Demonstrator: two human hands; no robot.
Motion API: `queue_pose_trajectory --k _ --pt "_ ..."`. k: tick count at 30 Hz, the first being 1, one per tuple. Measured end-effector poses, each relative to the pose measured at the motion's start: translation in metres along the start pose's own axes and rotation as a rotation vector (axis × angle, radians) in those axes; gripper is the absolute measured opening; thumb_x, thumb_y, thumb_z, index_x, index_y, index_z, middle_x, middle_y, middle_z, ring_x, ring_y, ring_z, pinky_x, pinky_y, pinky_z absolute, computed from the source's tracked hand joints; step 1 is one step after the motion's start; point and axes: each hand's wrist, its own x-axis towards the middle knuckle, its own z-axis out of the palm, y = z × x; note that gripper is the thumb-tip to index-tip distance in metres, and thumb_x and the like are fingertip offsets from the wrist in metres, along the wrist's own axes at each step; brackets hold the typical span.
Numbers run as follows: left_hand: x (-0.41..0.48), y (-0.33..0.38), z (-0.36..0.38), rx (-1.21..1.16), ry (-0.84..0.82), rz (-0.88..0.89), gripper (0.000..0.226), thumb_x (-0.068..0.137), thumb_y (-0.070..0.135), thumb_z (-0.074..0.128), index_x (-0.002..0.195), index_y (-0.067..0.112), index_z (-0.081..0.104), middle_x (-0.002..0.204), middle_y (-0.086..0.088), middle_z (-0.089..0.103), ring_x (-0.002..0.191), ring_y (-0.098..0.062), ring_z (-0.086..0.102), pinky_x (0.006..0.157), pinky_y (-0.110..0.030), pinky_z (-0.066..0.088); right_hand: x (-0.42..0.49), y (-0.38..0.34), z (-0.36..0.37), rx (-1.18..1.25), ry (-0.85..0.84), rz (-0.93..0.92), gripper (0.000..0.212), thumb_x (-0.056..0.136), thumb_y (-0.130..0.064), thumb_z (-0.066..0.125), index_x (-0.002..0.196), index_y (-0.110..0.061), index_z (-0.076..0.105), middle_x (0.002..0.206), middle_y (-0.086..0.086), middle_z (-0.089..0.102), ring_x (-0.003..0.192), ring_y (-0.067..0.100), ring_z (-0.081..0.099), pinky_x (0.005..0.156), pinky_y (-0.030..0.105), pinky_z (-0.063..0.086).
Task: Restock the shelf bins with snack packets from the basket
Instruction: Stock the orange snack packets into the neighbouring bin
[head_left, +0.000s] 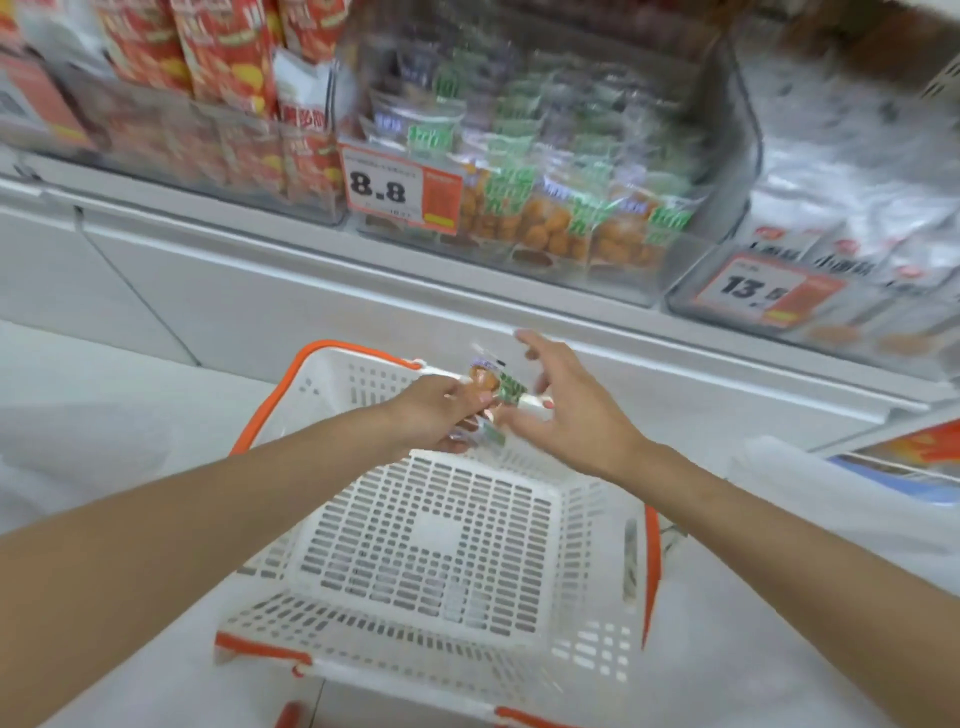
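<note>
One basket (441, 535); three bins (618, 283)

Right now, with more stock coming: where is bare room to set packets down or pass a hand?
Free: the white slotted plastic basket's floor, and the white ledge between it and the clear shelf bin. Crowded: that bin, behind the 8.8 tag, packed with green-labelled packets; the basket's far rim, where left hand holds snack packets beside right hand.

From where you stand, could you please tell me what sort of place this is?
Probably a shop's snack aisle: clear shelf bins full of snack packets, price tags, one reading 8.8, and a white basket with orange handles.
</note>
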Motion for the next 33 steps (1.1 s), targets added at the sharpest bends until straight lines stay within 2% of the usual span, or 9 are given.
queue_pose_trajectory --k 3,5,7,11,15,17,21,28,33 --pt "-0.012 0.017 0.006 0.210 -0.008 0.184 0.018 0.095 0.027 0.060 0.107 0.015 0.065 0.092 0.004 0.067 0.071 -0.005 0.064 0.063 -0.020 0.055 0.003 -0.003 -0.031 0.111 0.117 0.058 0.058 0.090 -0.062 0.050 0.140 -0.034 0.039 0.119 -0.010 0.051 0.098 0.008 0.050 0.081 0.024 0.042" --pt "-0.020 0.027 0.010 0.237 -0.076 0.255 0.011 0.095 0.026 0.060 0.103 0.022 0.066 0.089 0.009 0.068 0.070 -0.003 0.066 0.072 -0.026 0.056 0.014 -0.007 -0.034 0.145 0.089 0.085 0.039 0.093 -0.063 0.044 0.105 -0.030 0.060 0.089 -0.010 0.059 0.080 0.006 0.054 0.072 0.027 0.040" --pt "-0.024 0.033 0.013 0.272 -0.127 0.297 0.011 0.095 0.023 0.059 0.104 0.022 0.066 0.088 0.010 0.069 0.069 -0.001 0.065 0.073 -0.025 0.055 0.023 -0.010 -0.030 0.130 0.113 0.079 0.051 0.099 -0.055 0.041 0.063 -0.019 0.046 0.058 -0.008 0.045 0.054 0.008 0.039 0.059 0.031 0.031" --pt "-0.022 0.038 0.017 0.292 -0.153 0.317 0.016 0.095 0.024 0.059 0.107 0.018 0.068 0.097 0.002 0.070 0.073 0.003 0.065 0.068 -0.018 0.055 0.037 -0.005 -0.030 0.099 0.187 0.118 0.063 0.101 -0.044 0.044 0.046 -0.017 0.028 0.035 -0.005 0.031 0.040 0.011 0.030 0.047 0.026 0.022" --pt "-0.013 0.044 0.014 0.288 -0.144 0.330 0.019 0.095 0.024 0.059 0.107 0.013 0.068 0.089 0.004 0.068 0.068 0.004 0.064 0.064 -0.015 0.053 0.045 0.002 -0.034 0.193 0.170 0.177 0.063 0.100 -0.047 0.046 0.047 -0.015 0.030 0.037 -0.008 0.028 0.041 0.010 0.025 0.051 0.030 0.024" --pt "-0.008 0.041 0.012 0.301 -0.126 0.350 0.014 0.095 0.023 0.059 0.102 0.015 0.067 0.085 0.004 0.068 0.068 0.001 0.064 0.067 -0.020 0.055 0.043 0.003 -0.042 0.229 0.092 0.152 0.063 0.100 -0.050 0.042 0.053 -0.009 0.046 0.048 -0.007 0.039 0.047 0.010 0.033 0.056 0.028 0.030" --pt "-0.001 0.039 0.007 0.280 -0.054 0.350 0.019 0.096 0.024 0.056 0.110 0.014 0.064 0.091 -0.001 0.066 0.071 -0.003 0.063 0.074 -0.025 0.055 0.033 0.006 -0.063 0.254 -0.153 0.166 0.033 0.094 -0.051 0.054 0.099 -0.023 0.070 0.090 -0.008 0.068 0.081 0.010 0.064 0.074 0.031 0.051" --pt "-0.016 0.108 0.017 0.461 -0.043 0.606 0.022 0.085 0.007 0.071 0.105 0.016 0.068 0.090 0.011 0.068 0.074 0.011 0.060 0.074 -0.015 0.046 0.007 -0.017 -0.120 -0.066 0.119 0.004 0.031 0.082 -0.029 0.077 0.111 -0.023 0.069 0.091 -0.007 0.067 0.079 0.009 0.060 0.073 0.029 0.048" --pt "-0.037 0.200 0.033 0.435 0.076 0.915 0.024 0.084 0.007 0.072 0.108 0.011 0.068 0.100 -0.003 0.073 0.087 -0.009 0.068 0.080 -0.023 0.056 0.004 -0.058 -0.204 -0.229 0.374 -0.145 0.029 0.086 -0.022 0.073 0.114 -0.021 0.069 0.086 -0.020 0.061 0.074 -0.009 0.054 0.072 0.006 0.038"
